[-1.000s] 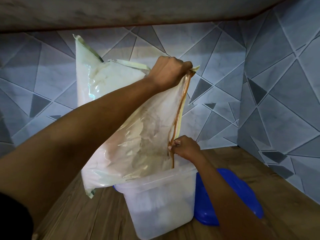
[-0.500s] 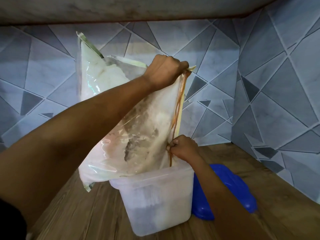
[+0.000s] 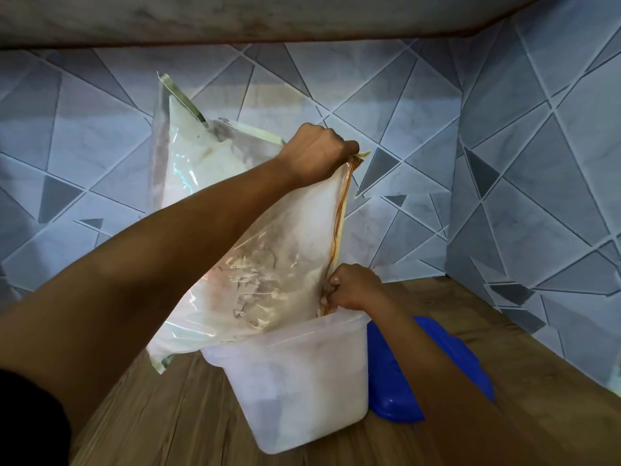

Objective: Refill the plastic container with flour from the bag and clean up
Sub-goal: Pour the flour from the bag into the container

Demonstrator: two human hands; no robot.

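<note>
A clear plastic flour bag (image 3: 268, 264) is tipped with its open, orange-edged mouth down into a translucent white plastic container (image 3: 302, 381) on the wooden counter. My left hand (image 3: 319, 156) grips the bag's upper edge, holding it high. My right hand (image 3: 353, 287) pinches the lower end of the mouth just above the container's rim. White flour clings inside the bag and lies in the container's bottom. My left forearm hides part of the bag.
A blue lid (image 3: 420, 371) lies flat on the counter right behind the container. Grey tiled walls (image 3: 504, 196) close in the back and right, meeting in a corner. An overhead shelf (image 3: 268, 18) hangs above. Bare wooden counter (image 3: 168, 415) stretches left.
The flour has slid lower in the bag toward the container. Both hands keep the same grips; the bag's top corner stands a little more upright.
</note>
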